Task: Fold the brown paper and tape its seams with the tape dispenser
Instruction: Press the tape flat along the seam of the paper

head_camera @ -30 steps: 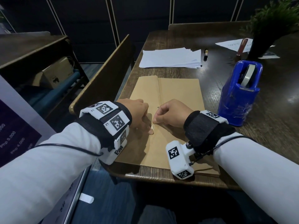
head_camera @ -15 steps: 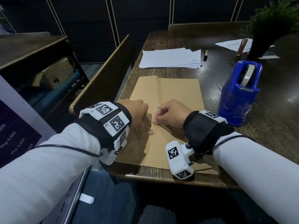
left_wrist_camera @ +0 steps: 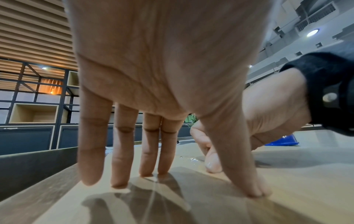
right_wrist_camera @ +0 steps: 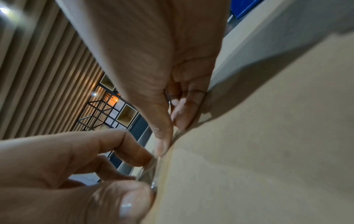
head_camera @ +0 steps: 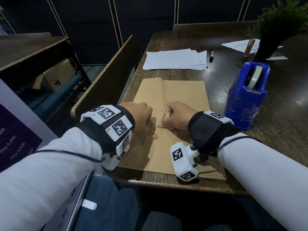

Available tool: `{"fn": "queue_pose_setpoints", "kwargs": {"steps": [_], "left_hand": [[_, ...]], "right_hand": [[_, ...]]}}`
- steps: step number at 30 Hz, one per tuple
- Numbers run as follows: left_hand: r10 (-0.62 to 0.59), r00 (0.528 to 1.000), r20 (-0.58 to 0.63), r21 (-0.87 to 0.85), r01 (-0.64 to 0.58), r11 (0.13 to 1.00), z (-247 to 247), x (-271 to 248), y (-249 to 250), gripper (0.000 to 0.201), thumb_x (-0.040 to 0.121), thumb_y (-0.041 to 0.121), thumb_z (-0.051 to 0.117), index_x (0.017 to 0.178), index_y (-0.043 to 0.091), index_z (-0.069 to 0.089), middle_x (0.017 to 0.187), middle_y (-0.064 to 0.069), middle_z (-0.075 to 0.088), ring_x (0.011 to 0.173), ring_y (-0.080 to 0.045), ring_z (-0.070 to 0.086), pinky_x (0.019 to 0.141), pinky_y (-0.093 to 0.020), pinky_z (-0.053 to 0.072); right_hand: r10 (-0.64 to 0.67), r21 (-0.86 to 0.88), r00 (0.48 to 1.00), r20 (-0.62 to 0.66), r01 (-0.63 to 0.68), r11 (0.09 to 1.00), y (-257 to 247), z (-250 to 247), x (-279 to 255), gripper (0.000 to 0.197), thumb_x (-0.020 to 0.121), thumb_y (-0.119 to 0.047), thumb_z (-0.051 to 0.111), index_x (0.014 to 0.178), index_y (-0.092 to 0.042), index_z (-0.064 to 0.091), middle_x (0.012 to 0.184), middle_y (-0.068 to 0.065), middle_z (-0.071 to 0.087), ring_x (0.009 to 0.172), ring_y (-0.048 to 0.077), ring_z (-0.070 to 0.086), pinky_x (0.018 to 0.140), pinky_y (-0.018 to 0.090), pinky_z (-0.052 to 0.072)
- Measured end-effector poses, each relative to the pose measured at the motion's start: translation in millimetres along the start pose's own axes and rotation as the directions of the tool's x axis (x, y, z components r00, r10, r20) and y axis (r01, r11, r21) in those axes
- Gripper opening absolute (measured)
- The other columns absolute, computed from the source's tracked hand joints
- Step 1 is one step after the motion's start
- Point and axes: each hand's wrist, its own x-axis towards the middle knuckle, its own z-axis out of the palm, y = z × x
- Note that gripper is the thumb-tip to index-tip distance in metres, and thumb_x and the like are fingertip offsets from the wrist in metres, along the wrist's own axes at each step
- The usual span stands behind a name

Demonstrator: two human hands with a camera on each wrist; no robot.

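Brown paper (head_camera: 184,94) lies folded on the desk (head_camera: 275,130); almost nothing has shifted in the last second, your flat left hand (head_camera: 141,117) pressing, curled right hand (head_camera: 176,116) working clear tape (right_wrist_camera: 151,172) onto its centre seam.

The left hand (head_camera: 141,116) and right hand (head_camera: 176,116) are covering the middle of the brown paper's (head_camera: 183,97) seam; the wrist camera (head_camera: 183,161) is hiding its near edge.
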Motion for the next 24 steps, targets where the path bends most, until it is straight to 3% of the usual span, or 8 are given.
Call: {"fn": "queue_pose_setpoints", "kwargs": {"steps": [5, 9, 14, 16, 18, 19, 24], "left_hand": [[0.002, 1.0, -0.003, 0.009, -0.002, 1.0, 0, 1, 0, 0.068, 0.07, 0.073, 0.061, 0.114, 0.021, 0.05, 0.111, 0.003, 0.053, 0.091, -0.019, 0.056, 0.067, -0.03, 0.04], [-0.007, 1.0, -0.005, 0.01, 0.007, 1.0, 0, -1, 1, 0.071, 0.07, 0.073, 0.06, 0.117, 0.021, 0.05, 0.113, 0.003, 0.052, 0.094, -0.02, 0.057, 0.077, -0.033, 0.048], [-0.012, 1.0, -0.001, 0.009, 0.012, 1.0, -1, -3, 2, 0.07, 0.071, 0.072, 0.06, 0.118, 0.021, 0.05, 0.114, 0.003, 0.052, 0.094, -0.019, 0.056, 0.072, -0.031, 0.044], [-0.017, 1.0, 0.001, 0.014, 0.017, 1.0, -1, -3, 3, 0.07, 0.071, 0.073, 0.06, 0.118, 0.022, 0.051, 0.114, 0.004, 0.052, 0.094, -0.019, 0.056, 0.072, -0.032, 0.044], [-0.021, 1.0, 0.005, 0.023, 0.021, 1.0, -1, -3, 4, 0.069, 0.071, 0.072, 0.06, 0.117, 0.021, 0.051, 0.114, 0.003, 0.052, 0.095, -0.019, 0.057, 0.071, -0.031, 0.043], [-0.021, 1.0, 0.005, 0.026, 0.021, 0.999, -1, -3, 4, 0.07, 0.071, 0.072, 0.06, 0.117, 0.021, 0.051, 0.114, 0.003, 0.052, 0.095, -0.019, 0.057, 0.071, -0.031, 0.043], [-0.017, 1.0, 0.008, 0.033, 0.017, 0.999, -2, -4, 5, 0.069, 0.072, 0.071, 0.061, 0.118, 0.019, 0.051, 0.115, 0.001, 0.053, 0.095, -0.02, 0.057, 0.069, -0.03, 0.04]], "right_hand": [[0.015, 0.009, 0.999, 0.04, -0.015, 1.0, 0, -1, 1, 0.033, 0.077, -0.015, 0.078, 0.073, -0.014, 0.045, 0.057, 0.004, 0.06, 0.045, 0.011, 0.052, 0.052, 0.026, 0.046], [0.037, 0.007, 0.998, 0.059, -0.038, 0.999, 0, -1, 6, 0.031, 0.078, -0.015, 0.077, 0.074, -0.014, 0.046, 0.059, 0.004, 0.06, 0.048, 0.012, 0.053, 0.056, 0.029, 0.047], [0.078, -0.065, 0.991, 0.111, -0.071, 0.995, -6, -6, 8, 0.034, 0.078, -0.021, 0.078, 0.07, -0.015, 0.045, 0.061, 0.006, 0.06, 0.054, 0.017, 0.055, 0.057, 0.028, 0.05], [0.125, -0.134, 0.98, 0.155, -0.105, 0.985, -9, -10, 14, 0.034, 0.074, -0.03, 0.081, 0.069, -0.013, 0.051, 0.067, 0.008, 0.064, 0.062, 0.021, 0.058, 0.072, 0.035, 0.056], [0.194, -0.215, 0.961, 0.197, -0.151, 0.965, -12, -15, 21, 0.038, 0.067, -0.042, 0.083, 0.074, -0.012, 0.062, 0.073, 0.008, 0.067, 0.069, 0.022, 0.059, 0.088, 0.04, 0.053], [0.225, -0.244, 0.951, 0.213, -0.171, 0.955, -13, -17, 24, 0.04, 0.063, -0.046, 0.084, 0.075, -0.013, 0.065, 0.074, 0.007, 0.068, 0.07, 0.022, 0.058, 0.09, 0.04, 0.052], [0.28, -0.306, 0.925, 0.258, -0.196, 0.932, -16, -24, 31, 0.041, 0.057, -0.048, 0.087, 0.072, -0.017, 0.065, 0.07, 0.003, 0.067, 0.069, 0.02, 0.056, 0.078, 0.034, 0.048]]}}
